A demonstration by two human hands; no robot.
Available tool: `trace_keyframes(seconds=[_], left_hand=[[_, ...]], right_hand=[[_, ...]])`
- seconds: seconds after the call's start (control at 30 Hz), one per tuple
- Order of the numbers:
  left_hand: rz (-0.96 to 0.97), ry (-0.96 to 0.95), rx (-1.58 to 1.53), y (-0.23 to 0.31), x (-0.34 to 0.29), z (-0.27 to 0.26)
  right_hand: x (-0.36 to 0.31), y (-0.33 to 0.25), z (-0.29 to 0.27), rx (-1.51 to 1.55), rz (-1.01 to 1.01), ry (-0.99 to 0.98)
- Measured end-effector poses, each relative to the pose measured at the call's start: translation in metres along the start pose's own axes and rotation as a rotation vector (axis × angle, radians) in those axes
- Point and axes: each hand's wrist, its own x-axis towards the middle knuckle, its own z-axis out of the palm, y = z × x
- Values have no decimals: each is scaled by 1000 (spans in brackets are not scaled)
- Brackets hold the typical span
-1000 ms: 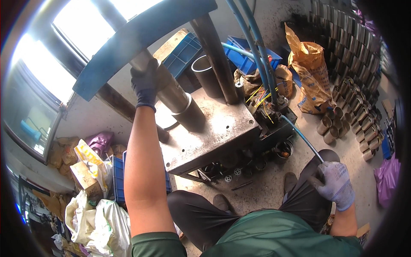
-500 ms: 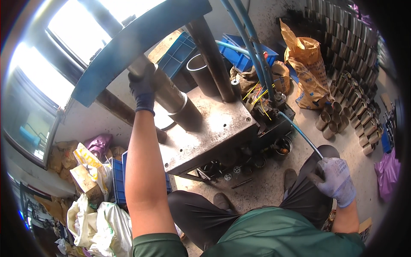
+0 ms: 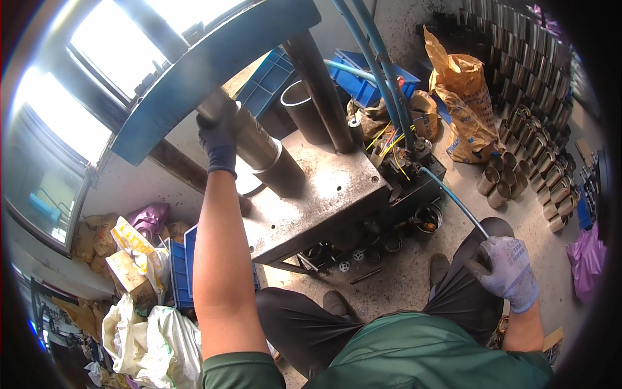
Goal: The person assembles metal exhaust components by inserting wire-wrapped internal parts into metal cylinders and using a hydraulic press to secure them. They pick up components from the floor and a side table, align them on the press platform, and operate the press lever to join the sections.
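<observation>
My left hand (image 3: 218, 139), in a dark glove, is raised under the curved blue top plate (image 3: 214, 74) of a press. Its fingers close round the upper end of a grey metal cylinder (image 3: 257, 144), beside the press's ram (image 3: 216, 106). The cylinder stands on a dark round base (image 3: 285, 176) on the press table (image 3: 317, 185). Part of the left fingers is hidden behind the metal. Down at the right, over my knee, my right hand (image 3: 510, 271) wears a pale glove and is wrapped round the end of a blue lever (image 3: 457, 202).
A wide metal tube (image 3: 304, 120) stands behind a press column (image 3: 321, 91). Blue crates (image 3: 366, 78) and a brown paper sack (image 3: 463, 97) are at the back. Short metal tubes (image 3: 499, 193) stand on the right floor. White sacks (image 3: 170, 347) lie at the left.
My left forearm has shifted slightly to the right. Both hands keep their hold, and the lever has not visibly moved.
</observation>
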Motion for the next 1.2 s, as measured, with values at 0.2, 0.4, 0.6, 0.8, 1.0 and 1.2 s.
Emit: trace_keyframes(seconds=[0.2,0.4,0.6,0.8,1.0,1.2], left_hand=[[75,28,50,-24,8,0],[84,25,98,-31,4,5],[9,-52,119,-30,-3,3],[68,-1,108,-29,-13,2],[17,-58,121,-27,-15,0],[49,-34,3,-33,-17,4]], right_hand=[[5,-6,2,26,7,75],[7,-6,-1,50,72,44],[4,-6,3,25,57,95],[1,-3,2,4,47,48],[3,-6,2,-8,67,52],[-1,1,5,-13,3,94]])
